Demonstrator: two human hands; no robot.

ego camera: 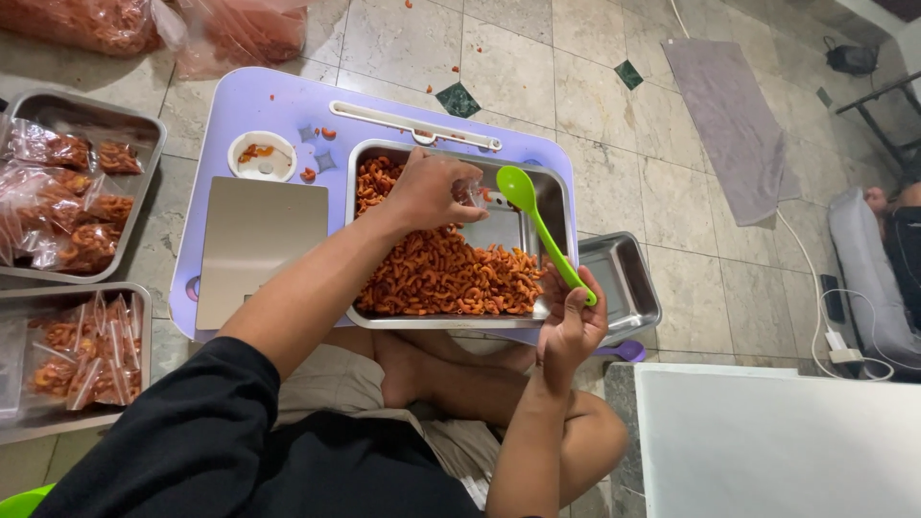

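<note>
A steel tray (551, 188) full of orange-red macaroni snacks (436, 273) rests on a lilac lap table (278, 107). My left hand (429, 189) hovers over the tray's far part, fingers closed on a small clear plastic bag (470, 193). My right hand (570, 324) grips the handle of a green plastic spoon (526, 199) at the tray's near right corner, and the spoon's bowl points up next to the bag. A flat steel scale (254, 245) lies left of the tray.
A small white dish (262, 156) holds a few snacks. Two steel trays (144, 125) (144, 295) at left hold several filled small bags. An empty steel tray (625, 285) sits at right. Big snack bags (240, 34) lie beyond. A grey mat (734, 125), cables and a white board (777, 441) are on the right.
</note>
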